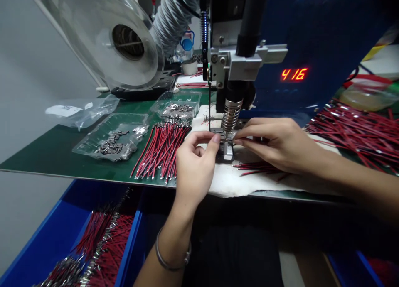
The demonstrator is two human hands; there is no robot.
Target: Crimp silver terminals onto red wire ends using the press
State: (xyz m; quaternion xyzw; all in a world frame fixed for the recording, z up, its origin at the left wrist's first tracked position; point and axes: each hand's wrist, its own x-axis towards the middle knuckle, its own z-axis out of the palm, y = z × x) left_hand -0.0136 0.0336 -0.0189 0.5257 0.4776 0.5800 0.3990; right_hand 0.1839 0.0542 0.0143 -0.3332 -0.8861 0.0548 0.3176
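My left hand (197,164) is at the left side of a spring-loaded machine head (232,112), thumb and forefinger pinched together. My right hand (282,143) pinches from the other side, its fingertips close to the head's lower tip. What either pinch holds is too small and hidden to make out. Between the fingertips sits a small metal block (228,152) under the head. Some red and black wires (257,167) lie on a white cloth (230,181) below my right hand. A bundle of red and black wires with metal ends (165,150) lies left of my left hand.
Two clear plastic trays (90,148) (196,98) hold small metal parts. A large wire pile (355,133) lies at right. The blue machine body (311,38) shows red digits. A clear reel (93,50) stands behind. Below the table edge, a blue bin (59,220) holds more wires.
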